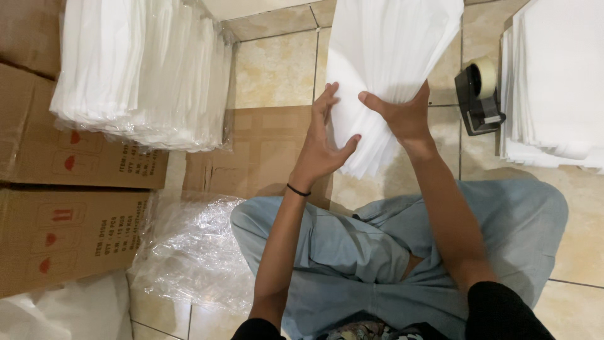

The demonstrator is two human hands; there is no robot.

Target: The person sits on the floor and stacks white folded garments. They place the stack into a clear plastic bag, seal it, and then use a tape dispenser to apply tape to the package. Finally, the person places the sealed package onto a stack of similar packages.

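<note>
While I sit cross-legged on the floor (277,69), my left hand (321,148) and right hand (402,113) are clamped on a stack of white sheets (384,56), squaring its lower edge, I judge; next calls for even pressure. Its top is cut off. Right of my grip sits a tape dispenser (479,94).
</note>
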